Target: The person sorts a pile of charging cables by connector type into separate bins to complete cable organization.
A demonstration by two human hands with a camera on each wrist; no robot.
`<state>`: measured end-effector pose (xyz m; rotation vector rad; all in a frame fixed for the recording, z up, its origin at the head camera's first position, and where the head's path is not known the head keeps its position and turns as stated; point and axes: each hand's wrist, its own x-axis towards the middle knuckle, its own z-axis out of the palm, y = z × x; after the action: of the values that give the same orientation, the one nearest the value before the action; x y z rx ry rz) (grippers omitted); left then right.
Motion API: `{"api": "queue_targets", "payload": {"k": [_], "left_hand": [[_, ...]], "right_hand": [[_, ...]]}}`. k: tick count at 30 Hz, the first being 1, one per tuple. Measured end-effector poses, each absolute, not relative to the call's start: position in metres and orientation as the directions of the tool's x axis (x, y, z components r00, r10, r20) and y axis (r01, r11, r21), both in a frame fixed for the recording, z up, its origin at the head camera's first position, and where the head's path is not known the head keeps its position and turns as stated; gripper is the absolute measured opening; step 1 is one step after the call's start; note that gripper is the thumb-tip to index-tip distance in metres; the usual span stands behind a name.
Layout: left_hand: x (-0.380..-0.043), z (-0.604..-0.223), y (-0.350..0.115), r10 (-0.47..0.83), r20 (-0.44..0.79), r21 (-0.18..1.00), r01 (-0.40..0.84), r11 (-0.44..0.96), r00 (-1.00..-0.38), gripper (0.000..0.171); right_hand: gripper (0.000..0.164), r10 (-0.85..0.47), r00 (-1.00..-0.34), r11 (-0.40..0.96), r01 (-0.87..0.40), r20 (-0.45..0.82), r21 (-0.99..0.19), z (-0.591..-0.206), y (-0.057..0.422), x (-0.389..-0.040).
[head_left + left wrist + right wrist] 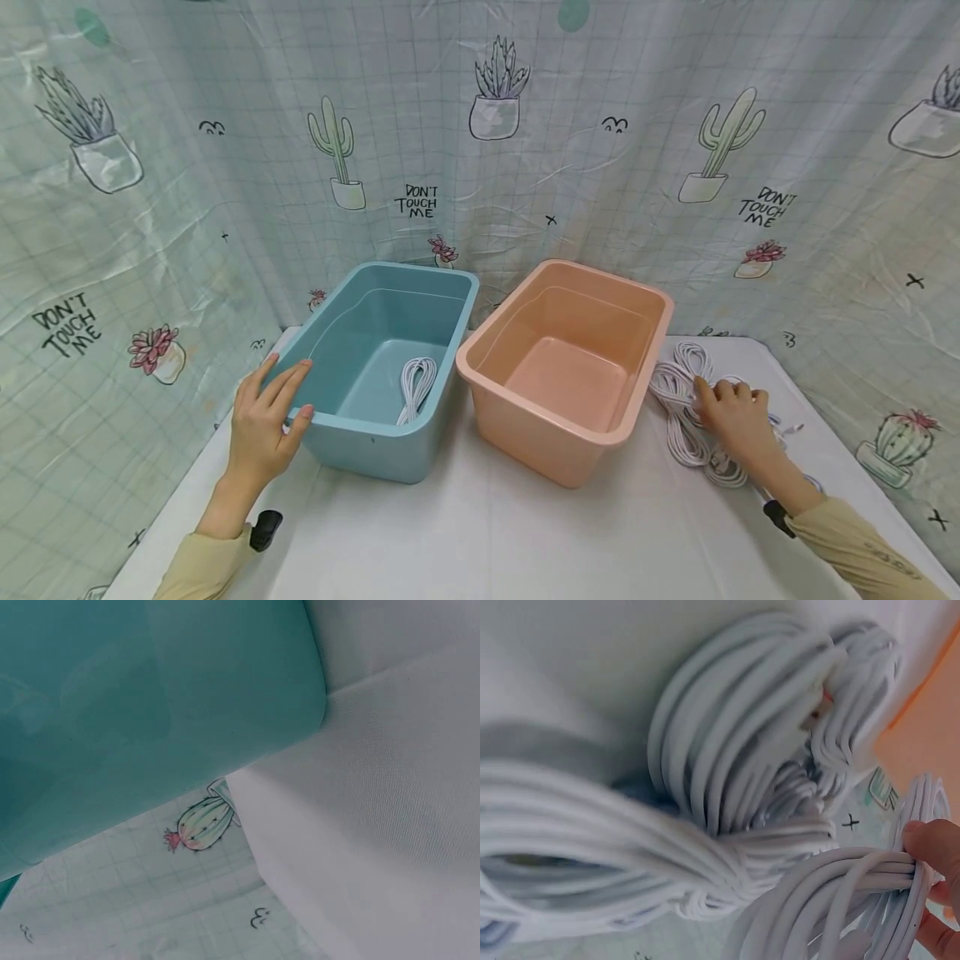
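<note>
My left hand [262, 421] lies at the front left corner of the blue bin [352, 423], its fingers spread and loosely extended over the rim. The bin's outer wall fills much of the left wrist view, where that hand is out of sight. Inside the bin lies one coiled white cable [417, 385]. Right of the orange bin, my right hand [738, 421] is among a pile of coiled white cables [684, 417]. In the right wrist view its thumb and fingers pinch one bundled white cable [840, 889] at the tied middle, with other coils beside it.
The orange bin [555, 425] stands between the blue bin and the cable pile, with its bare floor showing. Both bins are on a white table [480, 542]. A patterned curtain [562, 192] hangs behind and at both sides.
</note>
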<state>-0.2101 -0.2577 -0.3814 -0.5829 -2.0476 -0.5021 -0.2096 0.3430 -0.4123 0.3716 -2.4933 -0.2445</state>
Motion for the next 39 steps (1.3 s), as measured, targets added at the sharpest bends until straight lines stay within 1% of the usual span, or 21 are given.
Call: {"api": "queue_targets", "payload": {"k": [3, 4, 7, 9, 11, 12, 14, 16, 19, 22, 27, 34, 39], "left_hand": [[-0.211, -0.382, -0.258, 0.208, 0.861, 0.118, 0.581, 0.806, -0.464, 0.061], [-0.211, -0.382, -0.258, 0.209, 0.861, 0.117, 0.581, 0.806, -0.464, 0.061], [-0.211, -0.382, -0.259, 0.209, 0.861, 0.117, 0.581, 0.805, -0.463, 0.061], [-0.212, -0.382, -0.259, 0.209, 0.861, 0.117, 0.582, 0.805, -0.463, 0.061], [-0.211, -0.382, -0.258, 0.21, 0.861, 0.117, 0.583, 0.804, -0.463, 0.06], [-0.211, -0.382, -0.258, 0.21, 0.861, 0.117, 0.582, 0.805, -0.463, 0.06], [-0.211, -0.382, -0.259, 0.211, 0.861, 0.116, 0.582, 0.805, -0.463, 0.06], [-0.211, -0.382, -0.259, 0.211, 0.861, 0.116, 0.582, 0.805, -0.462, 0.06], [-0.211, -0.382, -0.259, 0.21, 0.861, 0.115, 0.581, 0.806, -0.462, 0.06], [-0.211, -0.383, -0.259, 0.211, 0.862, 0.113, 0.581, 0.806, -0.46, 0.06], [-0.212, -0.384, -0.259, 0.213, 0.864, 0.11, 0.584, 0.804, -0.456, 0.06], [-0.212, -0.383, -0.259, 0.213, 0.863, 0.112, 0.585, 0.803, -0.458, 0.059], [-0.212, -0.383, -0.259, 0.214, 0.86, 0.113, 0.582, 0.806, -0.463, 0.059]], "right_hand": [[0.049, -0.348, -0.753, 0.934, -0.227, 0.558, 0.275, -0.408, 0.346, -0.211], [0.043, -0.358, -0.746, 0.93, -0.233, 0.561, 0.284, -0.407, 0.347, -0.212], [0.043, -0.388, -0.718, 0.919, -0.248, 0.578, 0.308, -0.402, 0.35, -0.214], [0.032, -0.413, -0.675, 0.908, -0.255, 0.611, 0.332, -0.398, 0.353, -0.216], [0.038, -0.425, -0.644, 0.903, -0.26, 0.636, 0.341, -0.392, 0.354, -0.217], [0.046, -0.432, -0.631, 0.9, -0.26, 0.644, 0.348, -0.388, 0.355, -0.218], [0.068, -0.441, -0.611, 0.896, -0.257, 0.658, 0.363, -0.381, 0.356, -0.218], [0.069, -0.437, -0.622, 0.898, -0.254, 0.65, 0.36, -0.372, 0.357, -0.218], [0.07, -0.438, -0.614, 0.897, -0.246, 0.656, 0.368, -0.359, 0.359, -0.22], [0.067, -0.442, -0.589, 0.895, -0.241, 0.677, 0.375, -0.347, 0.36, -0.222], [0.064, -0.459, -0.528, 0.888, -0.239, 0.715, 0.393, -0.328, 0.362, -0.227], [0.063, -0.47, -0.501, 0.882, -0.242, 0.726, 0.404, -0.303, 0.362, -0.23], [0.059, -0.52, -0.459, 0.854, -0.266, 0.72, 0.447, -0.288, 0.357, -0.234]]}}
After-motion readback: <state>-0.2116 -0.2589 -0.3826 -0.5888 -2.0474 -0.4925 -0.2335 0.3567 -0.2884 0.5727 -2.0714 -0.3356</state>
